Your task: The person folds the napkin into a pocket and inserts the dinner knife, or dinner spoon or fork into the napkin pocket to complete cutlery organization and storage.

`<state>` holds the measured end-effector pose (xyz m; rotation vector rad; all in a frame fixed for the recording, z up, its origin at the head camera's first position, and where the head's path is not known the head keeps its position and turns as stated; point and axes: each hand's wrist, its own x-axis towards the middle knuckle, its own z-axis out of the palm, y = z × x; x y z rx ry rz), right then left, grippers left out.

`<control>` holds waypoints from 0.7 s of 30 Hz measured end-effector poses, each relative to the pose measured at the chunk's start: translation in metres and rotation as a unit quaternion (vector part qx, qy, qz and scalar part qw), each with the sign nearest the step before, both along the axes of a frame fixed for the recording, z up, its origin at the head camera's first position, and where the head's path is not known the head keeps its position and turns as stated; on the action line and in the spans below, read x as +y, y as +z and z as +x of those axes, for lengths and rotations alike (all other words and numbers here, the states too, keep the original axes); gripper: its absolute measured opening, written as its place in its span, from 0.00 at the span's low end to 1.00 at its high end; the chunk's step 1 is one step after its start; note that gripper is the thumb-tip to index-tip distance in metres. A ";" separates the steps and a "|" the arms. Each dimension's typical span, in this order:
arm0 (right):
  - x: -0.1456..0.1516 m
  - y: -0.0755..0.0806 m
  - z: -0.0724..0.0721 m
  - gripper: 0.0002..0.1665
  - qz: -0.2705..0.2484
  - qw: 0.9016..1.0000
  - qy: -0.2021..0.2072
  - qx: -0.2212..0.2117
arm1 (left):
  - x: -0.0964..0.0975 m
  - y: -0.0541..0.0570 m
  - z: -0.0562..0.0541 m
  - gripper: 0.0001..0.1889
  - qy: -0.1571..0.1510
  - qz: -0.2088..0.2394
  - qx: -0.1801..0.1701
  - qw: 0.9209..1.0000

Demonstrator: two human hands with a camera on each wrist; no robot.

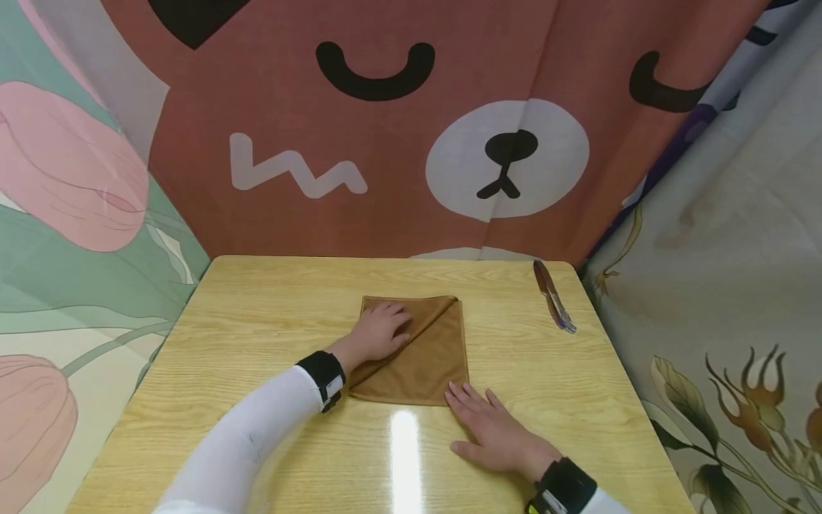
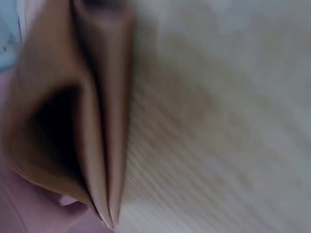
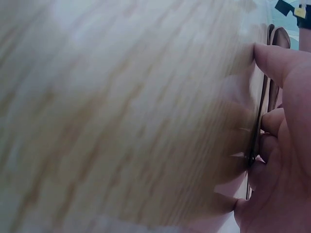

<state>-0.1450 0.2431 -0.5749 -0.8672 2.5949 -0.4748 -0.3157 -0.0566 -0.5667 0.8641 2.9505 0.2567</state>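
A brown cloth point(image 1: 433, 357) lies folded on the table, with a diagonal crease running from its lower left to its upper right corner. My left hand point(image 1: 379, 333) rests on its upper left part, fingers slightly bent. In the left wrist view, the folded layers of the cloth point(image 2: 104, 121) gape open at one side, and part of the left hand point(image 2: 36, 208) shows below. My right hand point(image 1: 491, 432) is spread flat, fingertips touching the cloth's lower right corner. The right wrist view shows the right hand point(image 3: 286, 145) against the cloth's thin edge.
The wooden table point(image 1: 257, 307) has rounded back corners. A slim brown and silvery item point(image 1: 552, 296) lies near its back right corner; its kind is unclear. Behind the table hangs a curtain with a bear face point(image 1: 398, 157), and patterned cloths flank both sides.
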 end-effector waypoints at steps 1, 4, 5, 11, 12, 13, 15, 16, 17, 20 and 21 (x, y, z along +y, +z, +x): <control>-0.001 0.001 0.000 0.49 0.000 1.000 0.000 -0.002 | -0.002 0.002 0.005 0.29 -0.008 -0.001 -0.022 1.000; -0.002 0.002 -0.002 0.49 -0.002 1.000 0.002 -0.007 | -0.014 0.005 0.018 0.32 -0.014 -0.020 -0.068 0.997; -0.003 0.003 -0.002 0.49 -0.002 1.000 0.003 -0.008 | -0.020 0.006 0.022 0.32 -0.014 -0.028 -0.079 0.996; -0.002 0.003 -0.005 0.50 0.007 1.000 0.002 -0.009 | -0.050 0.008 0.034 0.37 -0.025 -0.053 -0.108 0.992; -0.001 0.003 -0.005 0.50 0.008 1.000 0.001 -0.011 | -0.053 0.008 0.035 0.38 -0.028 -0.052 -0.110 0.992; -0.001 0.004 -0.005 0.50 0.009 1.000 0.000 -0.015 | -0.056 0.009 0.037 0.39 -0.030 -0.055 -0.111 0.992; 0.000 0.004 -0.005 0.50 0.009 1.000 -0.001 -0.021 | -0.061 0.010 0.039 0.41 -0.036 -0.051 -0.113 0.992; 0.000 0.005 -0.005 0.50 0.009 1.000 -0.002 -0.025 | -0.063 0.011 0.040 0.42 -0.037 -0.051 -0.116 0.991; 0.000 0.005 -0.005 0.50 0.007 1.000 -0.004 -0.029 | -0.065 0.011 0.041 0.43 -0.038 -0.048 -0.118 0.991; -0.001 0.007 -0.005 0.50 0.002 0.999 -0.004 -0.035 | -0.070 0.013 0.042 0.45 -0.041 -0.043 -0.121 0.991; -0.001 0.007 -0.005 0.50 0.001 0.999 -0.004 -0.036 | -0.072 0.013 0.043 0.45 -0.040 -0.041 -0.122 0.991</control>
